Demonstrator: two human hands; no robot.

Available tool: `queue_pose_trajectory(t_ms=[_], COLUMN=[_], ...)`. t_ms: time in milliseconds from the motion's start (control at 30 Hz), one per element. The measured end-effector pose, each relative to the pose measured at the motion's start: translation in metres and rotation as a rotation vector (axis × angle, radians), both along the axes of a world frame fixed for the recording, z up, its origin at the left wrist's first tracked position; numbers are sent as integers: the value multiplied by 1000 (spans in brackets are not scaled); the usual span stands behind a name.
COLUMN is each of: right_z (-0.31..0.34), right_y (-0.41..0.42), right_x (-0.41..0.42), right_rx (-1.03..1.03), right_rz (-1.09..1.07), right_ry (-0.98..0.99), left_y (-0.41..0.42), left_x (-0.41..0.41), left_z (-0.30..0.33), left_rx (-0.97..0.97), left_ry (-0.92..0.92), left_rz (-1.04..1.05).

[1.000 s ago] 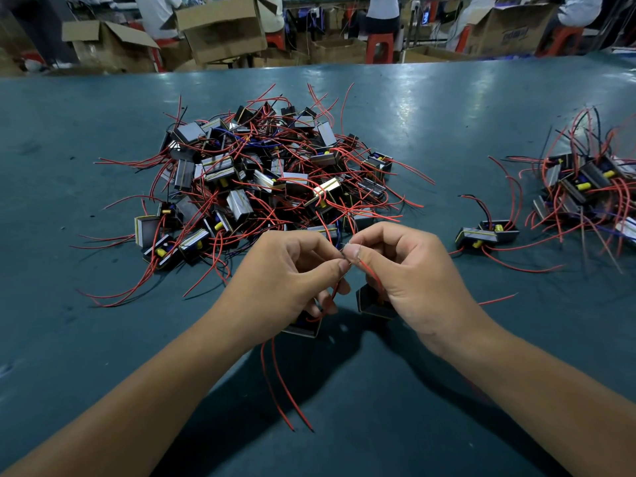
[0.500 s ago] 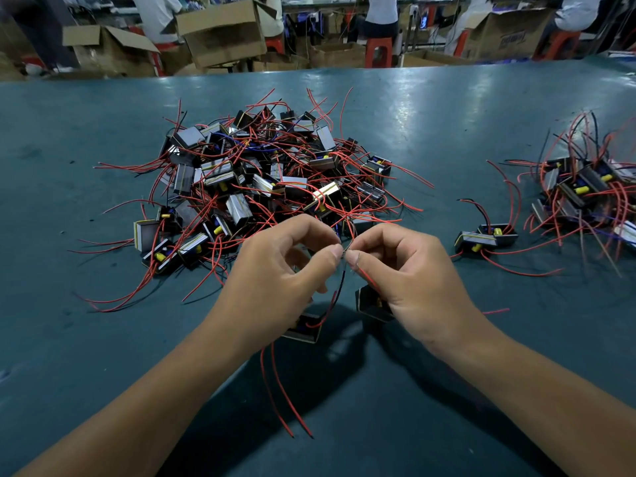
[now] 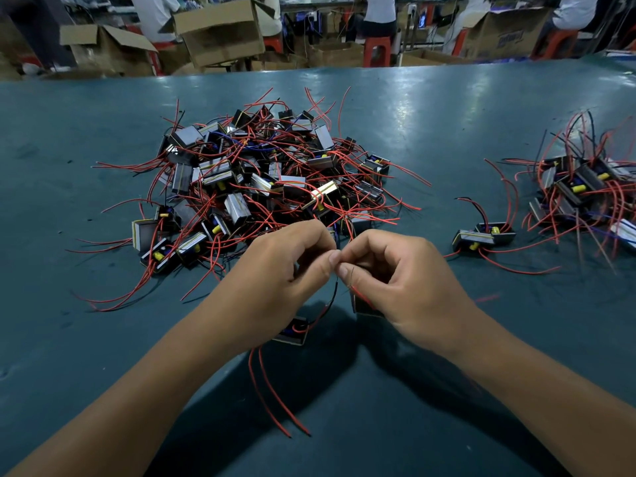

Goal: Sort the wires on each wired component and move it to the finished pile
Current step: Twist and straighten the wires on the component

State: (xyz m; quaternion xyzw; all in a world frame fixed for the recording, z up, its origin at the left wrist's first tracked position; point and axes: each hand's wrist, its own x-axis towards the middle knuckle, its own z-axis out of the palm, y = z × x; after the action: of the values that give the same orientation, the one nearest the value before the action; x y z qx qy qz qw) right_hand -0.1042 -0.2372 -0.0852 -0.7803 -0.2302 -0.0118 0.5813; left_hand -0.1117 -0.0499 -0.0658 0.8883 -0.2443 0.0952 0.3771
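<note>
A big heap of wired components (image 3: 254, 187), small metal blocks with red and black wires, lies on the green table beyond my hands. A smaller pile (image 3: 585, 197) sits at the right edge, with two components (image 3: 481, 237) just left of it. My left hand (image 3: 278, 284) and my right hand (image 3: 402, 280) meet at thumb and fingertip and pinch thin wires between them. A black wire runs down from the pinch to a component (image 3: 294, 333) under my left hand. A second component (image 3: 363, 306) shows under my right hand, with a red wire at it.
The green table (image 3: 430, 115) stretches far back. Two long red wires (image 3: 272, 394) trail toward me between my forearms. Cardboard boxes (image 3: 220, 29), red stools and seated people fill the floor beyond the table's far edge.
Both hands have risen slightly away from the table, staying pinched together. The black wire from the lower component now hangs longer and straighter below the pinch.
</note>
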Motion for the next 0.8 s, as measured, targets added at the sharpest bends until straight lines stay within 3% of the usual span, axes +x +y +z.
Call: queue_pose_trajectory(t_ms=[533,800], right_z=[-3,5], right_y=[2,2], right_x=[4,-5], right_rx=[101,-70], right_rz=[-4,-53], right_ry=[126,-89], left_y=[-6,-9], left_x=[-4,-8], left_z=[-2,-1], left_rx=[2,-20], left_ry=[11,40], left_rz=[12,66])
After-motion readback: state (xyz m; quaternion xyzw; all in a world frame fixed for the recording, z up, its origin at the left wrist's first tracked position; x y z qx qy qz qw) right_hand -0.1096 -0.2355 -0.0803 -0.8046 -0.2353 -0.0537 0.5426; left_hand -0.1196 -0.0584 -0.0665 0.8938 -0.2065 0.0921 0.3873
